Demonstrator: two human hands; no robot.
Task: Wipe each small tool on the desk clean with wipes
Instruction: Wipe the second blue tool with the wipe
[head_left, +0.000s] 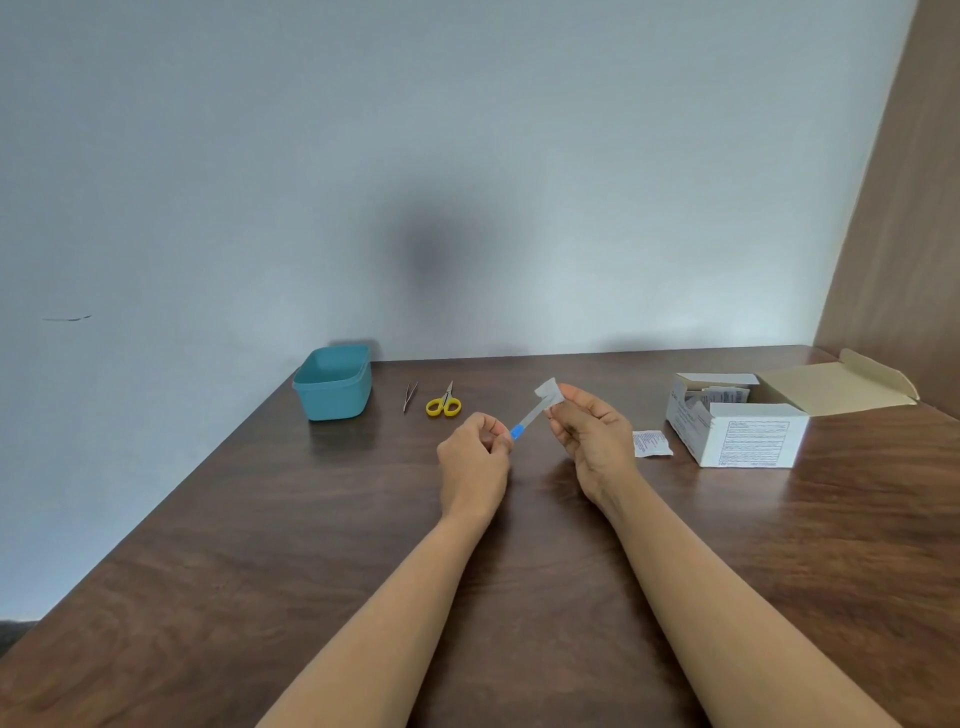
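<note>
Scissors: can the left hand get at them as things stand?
Likely not yet. Nothing lies between the left hand and the scissors, but it pinches the blue end of the file, whose tip the right hand holds in a wipe.

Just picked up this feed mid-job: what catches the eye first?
Mid-desk, the left hand pinches the blue end of a thin tool while the right hand holds a white wipe on its far end. Behind them lie yellow scissors and tweezers beside a teal tub at the far left. An open box of wipes sits far right.
</note>
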